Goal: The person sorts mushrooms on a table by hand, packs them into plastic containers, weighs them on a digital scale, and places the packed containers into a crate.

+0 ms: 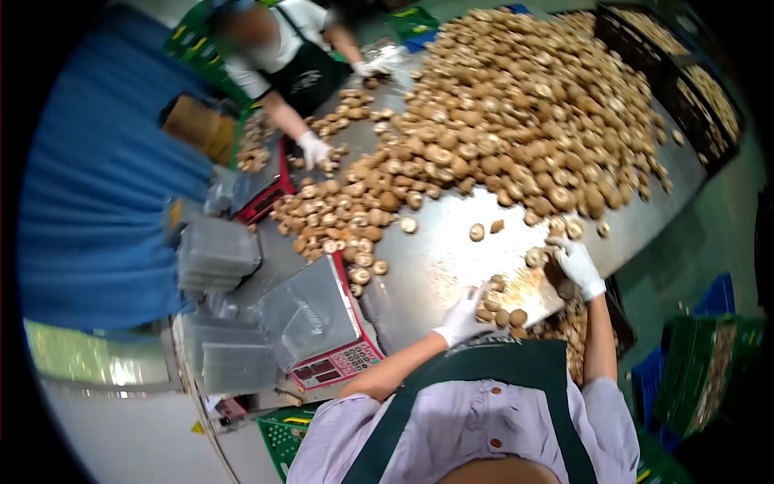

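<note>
My left hand, in a white glove, lies low over the metal table, with its fingers stretched beside a small group of brown mushrooms. My right hand, also gloved, is at the table's near right edge. Its fingers reach out above a few mushrooms, apart from one another and not visibly closed on any. Darker mushrooms sit under and beside its palm. Below that edge, a crate of mushrooms is partly hidden by my right arm.
A large mushroom heap covers the table's far side. A red scale bearing clear plastic trays stands at left, near stacked trays. A co-worker handles mushrooms across the table. Black crates stand at far right.
</note>
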`<state>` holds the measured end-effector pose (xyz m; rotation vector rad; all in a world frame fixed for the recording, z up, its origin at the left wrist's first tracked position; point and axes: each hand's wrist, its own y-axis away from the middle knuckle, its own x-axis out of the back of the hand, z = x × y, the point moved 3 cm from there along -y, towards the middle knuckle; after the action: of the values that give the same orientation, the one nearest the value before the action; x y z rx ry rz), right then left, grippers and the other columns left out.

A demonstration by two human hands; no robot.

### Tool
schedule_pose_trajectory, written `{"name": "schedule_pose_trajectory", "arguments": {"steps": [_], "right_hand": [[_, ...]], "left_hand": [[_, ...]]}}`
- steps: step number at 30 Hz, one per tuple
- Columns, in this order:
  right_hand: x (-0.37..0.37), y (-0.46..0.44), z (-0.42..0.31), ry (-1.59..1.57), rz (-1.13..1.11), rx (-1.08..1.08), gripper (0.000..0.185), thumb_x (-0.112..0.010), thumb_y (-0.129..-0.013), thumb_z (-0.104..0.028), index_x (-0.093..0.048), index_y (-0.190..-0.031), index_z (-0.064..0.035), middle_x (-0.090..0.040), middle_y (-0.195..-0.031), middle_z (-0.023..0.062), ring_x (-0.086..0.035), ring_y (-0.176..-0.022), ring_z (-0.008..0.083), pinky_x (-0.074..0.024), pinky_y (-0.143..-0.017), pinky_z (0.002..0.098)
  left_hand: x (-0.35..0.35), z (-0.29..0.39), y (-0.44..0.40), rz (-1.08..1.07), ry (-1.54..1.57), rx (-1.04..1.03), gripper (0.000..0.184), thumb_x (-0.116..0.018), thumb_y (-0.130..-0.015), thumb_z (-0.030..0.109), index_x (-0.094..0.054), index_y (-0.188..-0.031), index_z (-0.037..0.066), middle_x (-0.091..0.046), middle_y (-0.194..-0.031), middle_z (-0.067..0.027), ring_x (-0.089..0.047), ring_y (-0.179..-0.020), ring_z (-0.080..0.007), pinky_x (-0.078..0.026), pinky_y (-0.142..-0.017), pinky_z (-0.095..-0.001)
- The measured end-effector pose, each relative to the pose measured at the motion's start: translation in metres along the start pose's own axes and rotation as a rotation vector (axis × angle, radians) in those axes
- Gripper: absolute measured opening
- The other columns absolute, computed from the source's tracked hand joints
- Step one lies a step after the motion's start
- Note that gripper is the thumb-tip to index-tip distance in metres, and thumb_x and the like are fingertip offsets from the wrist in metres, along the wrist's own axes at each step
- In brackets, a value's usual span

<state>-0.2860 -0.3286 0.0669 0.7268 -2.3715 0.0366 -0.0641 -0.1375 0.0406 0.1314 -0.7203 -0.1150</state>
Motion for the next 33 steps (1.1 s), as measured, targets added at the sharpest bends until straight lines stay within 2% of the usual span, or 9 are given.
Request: {"name": "schedule_pose_trajectory", "arguments": {"steps": [1, 6, 9, 18, 21, 23, 27, 29, 33], "right_hand": [[-0.004, -0.002, -0.012, -0.03, 0.009, 0.04, 0.032, -0.05, -0.082, -0.015, -0.063, -0.109, -0.0043, -0.063, -0.106, 0.0216, -0.059, -0.101, 0.036, -0.0459, -0.089, 0.0387], [-0.034, -0.019, -0.039, 0.22, -0.05, 0.26, 0.034, -0.047, -0.08, -0.019, -0.065, -0.105, -0.0053, -0.065, -0.099, 0.0195, -0.057, -0.092, 0.0372, -0.0456, -0.085, 0.0404], [-0.04, -0.021, -0.058, 0.313, -0.072, 0.261, 0.034, -0.045, -0.079, -0.018, -0.066, -0.104, -0.0077, -0.065, -0.098, 0.0157, -0.054, -0.093, 0.0348, -0.0452, -0.085, 0.041], [-0.065, -0.027, -0.034, 0.398, -0.256, 0.498, 0.039, -0.048, -0.075, -0.021, -0.064, -0.109, -0.0101, -0.065, -0.107, 0.01, -0.053, -0.09, 0.0352, -0.0472, -0.082, 0.0407], [-0.071, -0.015, -0.031, 0.448, -0.342, 0.451, 0.033, -0.049, -0.075, -0.022, -0.067, -0.1, -0.0096, -0.067, -0.099, 0.0111, -0.055, -0.09, 0.0343, -0.0477, -0.082, 0.0394], [-0.069, -0.002, -0.026, 0.377, -0.329, 0.448, 0.035, -0.05, -0.074, -0.02, -0.067, -0.102, -0.0081, -0.067, -0.093, 0.017, -0.057, -0.081, 0.0367, -0.0426, -0.087, 0.0404], [-0.041, 0.028, -0.02, 0.409, -0.297, 0.372, 0.032, -0.05, -0.074, -0.02, -0.069, -0.098, -0.0097, -0.066, -0.088, 0.0175, -0.058, -0.084, 0.0365, -0.0446, -0.084, 0.042], [-0.033, 0.041, -0.001, 0.382, -0.282, 0.246, 0.028, -0.051, -0.074, -0.018, -0.07, -0.093, -0.0117, -0.066, -0.088, 0.0161, -0.057, -0.085, 0.0351, -0.0452, -0.083, 0.0416], [-0.017, 0.066, 0.01, 0.356, -0.333, 0.312, 0.022, -0.052, -0.075, -0.017, -0.071, -0.085, -0.0112, -0.067, -0.091, 0.0139, -0.061, -0.089, 0.0315, -0.0474, -0.084, 0.0396]], "left_hand": [[-0.001, 0.001, -0.005, -0.038, 0.017, 0.039, 0.096, -0.081, -0.062, 0.027, -0.029, -0.14, 0.008, -0.046, -0.114, -0.0195, -0.053, -0.104, -0.0374, -0.047, -0.087, -0.0414], [0.006, 0.015, -0.007, -0.004, -0.003, 0.087, 0.1, -0.081, -0.061, 0.03, -0.026, -0.142, 0.009, -0.043, -0.12, -0.018, -0.053, -0.106, -0.0383, -0.047, -0.088, -0.0416], [0.004, 0.012, -0.006, 0.016, -0.011, 0.048, 0.103, -0.082, -0.06, 0.031, -0.023, -0.143, 0.01, -0.04, -0.124, -0.0175, -0.054, -0.105, -0.0385, -0.048, -0.087, -0.0418], [-0.012, 0.016, -0.026, -0.027, 0.014, 0.083, 0.113, -0.082, -0.058, 0.033, -0.014, -0.146, 0.011, -0.036, -0.126, -0.0212, -0.054, -0.102, -0.043, -0.048, -0.085, -0.0442], [-0.021, 0.015, -0.035, -0.055, 0.017, 0.07, 0.117, -0.082, -0.057, 0.033, -0.011, -0.146, 0.011, -0.036, -0.125, -0.0232, -0.054, -0.1, -0.0438, -0.048, -0.084, -0.0436], [-0.03, 0.02, -0.041, -0.131, 0.035, 0.039, 0.117, -0.082, -0.057, 0.033, -0.009, -0.146, 0.011, -0.037, -0.123, -0.0237, -0.055, -0.099, -0.0436, -0.048, -0.083, -0.0425], [-0.057, 0.038, -0.045, -0.083, 0.046, -0.069, 0.102, -0.076, -0.066, 0.044, -0.02, -0.143, 0.009, -0.039, -0.119, -0.0238, -0.054, -0.098, -0.0434, -0.048, -0.083, -0.043], [-0.06, 0.044, -0.05, -0.177, 0.086, -0.073, 0.096, -0.077, -0.064, 0.033, -0.023, -0.141, 0.011, -0.039, -0.12, -0.0239, -0.054, -0.098, -0.0442, -0.049, -0.081, -0.0443], [-0.076, 0.066, -0.061, -0.251, 0.077, -0.159, 0.094, -0.077, -0.063, 0.026, -0.023, -0.14, 0.012, -0.037, -0.121, -0.026, -0.056, -0.093, -0.0444, -0.05, -0.079, -0.0435]]}}
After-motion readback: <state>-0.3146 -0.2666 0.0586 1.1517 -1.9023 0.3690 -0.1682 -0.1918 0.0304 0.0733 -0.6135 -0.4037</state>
